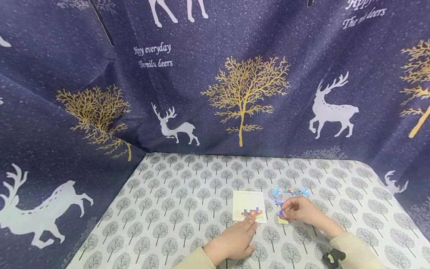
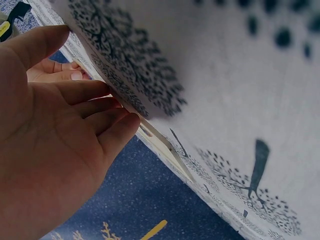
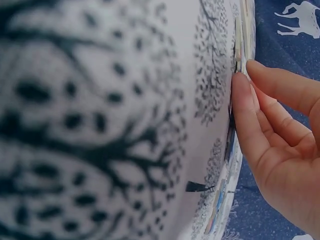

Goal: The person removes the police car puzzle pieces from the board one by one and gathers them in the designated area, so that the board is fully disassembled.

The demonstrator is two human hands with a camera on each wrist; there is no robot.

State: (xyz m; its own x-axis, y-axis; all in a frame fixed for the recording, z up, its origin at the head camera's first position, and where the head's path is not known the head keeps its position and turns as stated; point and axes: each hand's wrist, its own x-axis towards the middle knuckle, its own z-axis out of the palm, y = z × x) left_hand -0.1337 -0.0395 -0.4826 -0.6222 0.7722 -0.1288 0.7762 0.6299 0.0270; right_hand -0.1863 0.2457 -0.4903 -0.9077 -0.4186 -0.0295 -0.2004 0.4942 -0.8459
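Note:
A small cream puzzle tray [image 1: 242, 202] lies on the table, with joined red, blue and yellow jigsaw pieces [image 1: 252, 212] along its lower edge. My left hand [image 1: 235, 239] reaches in from below, its fairly straight fingers resting on those pieces; in the left wrist view the palm [image 2: 60, 130] faces the camera. To the right of the tray, loose jigsaw pieces [image 1: 283, 220] lie beside my right hand [image 1: 304, 211]. Its thumb and index finger are bent close together at these pieces. In the right wrist view the fingertips [image 3: 242, 87] meet the table, and any piece between them is hidden.
More loose blue puzzle pieces [image 1: 297, 192] lie just beyond my right hand. A white cloth with tree prints [image 1: 174, 220] covers the table. Dark blue deer-patterned curtain [image 1: 215, 93] hangs behind it and on the left. A black wrist strap [image 1: 333, 257] sits on the right sleeve.

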